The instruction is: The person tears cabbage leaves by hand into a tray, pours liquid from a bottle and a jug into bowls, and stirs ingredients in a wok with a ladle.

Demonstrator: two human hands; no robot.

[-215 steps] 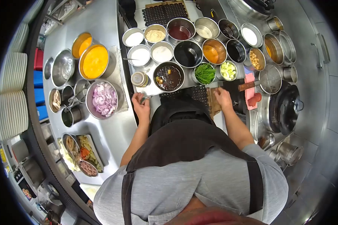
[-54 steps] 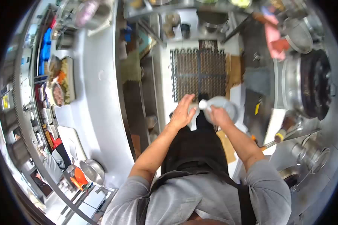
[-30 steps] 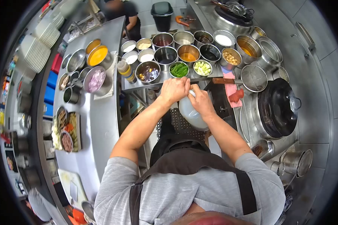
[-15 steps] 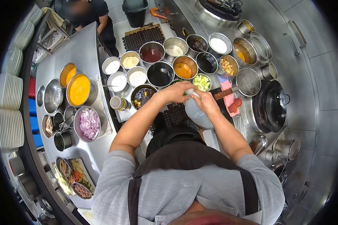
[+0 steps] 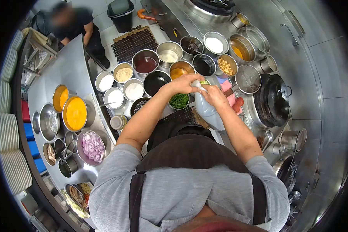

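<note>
A pale, bluish translucent plastic container (image 5: 208,110), which may be a bag or a jug, hangs in front of my apron. My left hand (image 5: 185,84) is closed at its whitish top from the left. From the right, my right hand (image 5: 214,95) grips the same top, with the fingers of both hands nearly meeting. Beneath my left wrist is a pot of chopped greens (image 5: 179,101). Pale green cubes (image 5: 205,82) show just behind the hands, mostly hidden. The handle of a wire strainer (image 5: 248,79) points toward my right hand.
Several metal pots of sauces and powders, including a dark liquid (image 5: 157,82), crowd the counter ahead. On the left table stand yellow liquid (image 5: 75,113) and sliced onions (image 5: 92,147). A black lidded pot (image 5: 276,98) stands right. Another person (image 5: 75,27) is at the far left.
My hands have shifted slightly up with the plastic container. The view has turned a little, exposing more of the greens under my left wrist; the pale green cubes are more covered.
</note>
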